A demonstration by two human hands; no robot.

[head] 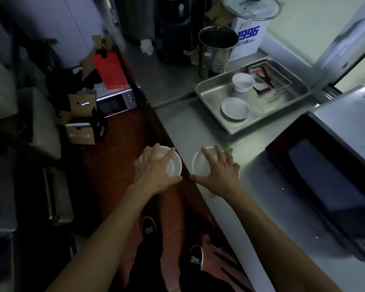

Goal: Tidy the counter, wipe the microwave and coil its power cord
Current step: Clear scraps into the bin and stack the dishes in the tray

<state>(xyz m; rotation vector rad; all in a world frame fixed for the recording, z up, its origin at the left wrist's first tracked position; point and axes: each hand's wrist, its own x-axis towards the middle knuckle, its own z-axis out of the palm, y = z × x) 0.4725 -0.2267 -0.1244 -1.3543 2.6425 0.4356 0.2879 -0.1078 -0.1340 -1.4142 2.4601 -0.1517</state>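
1. At the near edge of the counter (198,131), both hands are busy with white bowls.
2. The left hand (154,173) grips a white bowl (173,163) from above with its fingers spread and curled over the rim; this bowl is past the counter edge, over the red floor.
3. The right hand (217,175) is spread over a second white bowl (198,165) which sits on the counter near the edge, with some green scraps (228,147) just beside it. The fingers curl round its rim, so I judge that it holds it.
4. The steel tray (211,95), with a small bowl and a plate already in it, lies ahead and to the right of both hands; the right hand is nearer to it.
5. The microwave (325,182) stands on the right, near the right forearm. Its cord is not visible.
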